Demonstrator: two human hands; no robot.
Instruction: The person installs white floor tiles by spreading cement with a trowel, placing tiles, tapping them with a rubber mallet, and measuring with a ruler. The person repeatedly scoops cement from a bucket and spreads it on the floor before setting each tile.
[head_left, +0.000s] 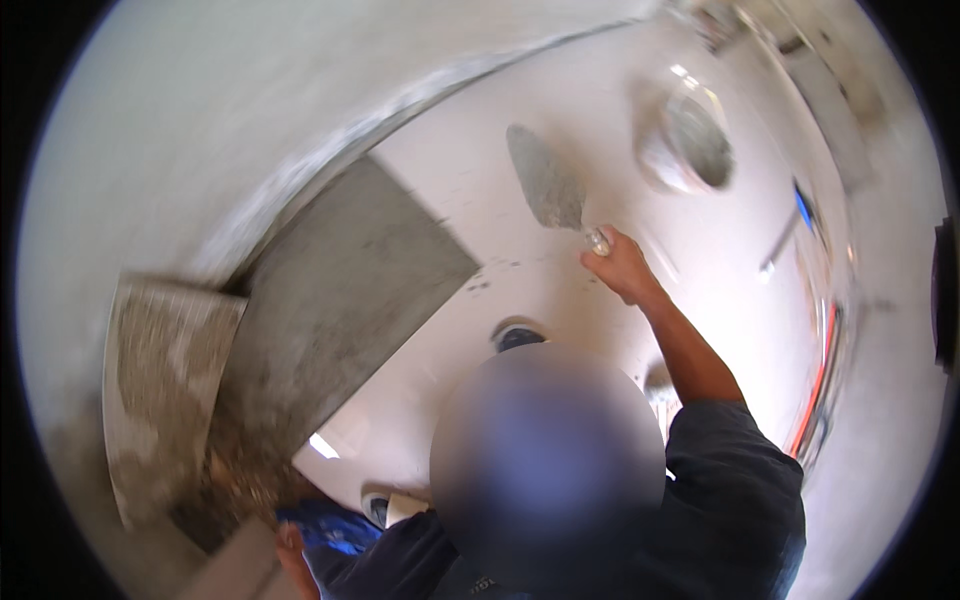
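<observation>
My right hand [622,266] is wrapped round the handle of a trowel [548,185]. The trowel's wide blade is coated in grey mortar and points away from me, over pale glossy floor tiles [590,290]. At the lower left edge, part of my left hand [289,543] shows beside blue cloth [335,528]; its fingers are too small and partly hidden to read. Left of the trowel lies a smoothed bed of grey mortar [345,285] next to the tiles. A loose tile [170,390] smeared with mortar is tilted up at the bed's left end.
A white bucket [665,160] with grey mortar inside stands at the far right. Beyond it is a tool with a blue part [803,207]. A pale wall [230,110] borders the bed. Rubble [245,480] lies near the tilted tile, and a shoe [520,336] is on the tiles.
</observation>
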